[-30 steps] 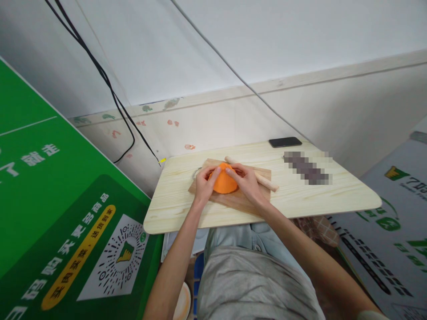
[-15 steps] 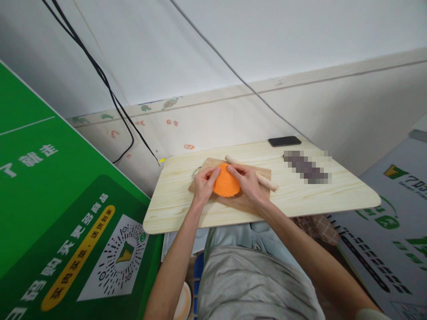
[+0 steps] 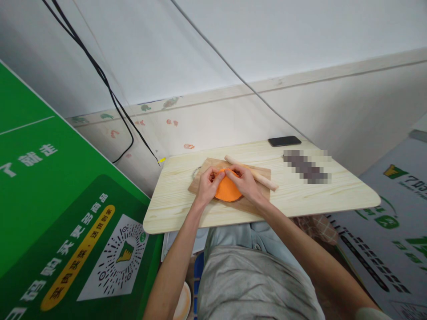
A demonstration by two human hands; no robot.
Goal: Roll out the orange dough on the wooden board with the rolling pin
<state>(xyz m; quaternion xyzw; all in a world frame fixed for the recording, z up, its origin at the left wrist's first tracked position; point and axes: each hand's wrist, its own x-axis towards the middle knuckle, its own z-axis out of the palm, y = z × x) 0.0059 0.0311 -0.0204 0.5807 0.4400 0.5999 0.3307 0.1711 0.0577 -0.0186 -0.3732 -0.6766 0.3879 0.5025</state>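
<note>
an orange sheet (image 3: 229, 189) sits mid-frame above a wooden board (image 3: 240, 203). it looks light, soft and easily torn, so its rim is best held gently with fingertips. roughly round, it shows no clear long axis; its curved edge faces the frame's bottom. the left hand (image 3: 208, 183) and right hand (image 3: 246, 181) each have their grip pinched on its upper edge. a wooden rod (image 3: 267, 181) slants toward the lower right on the desk (image 3: 173, 195).
</note>
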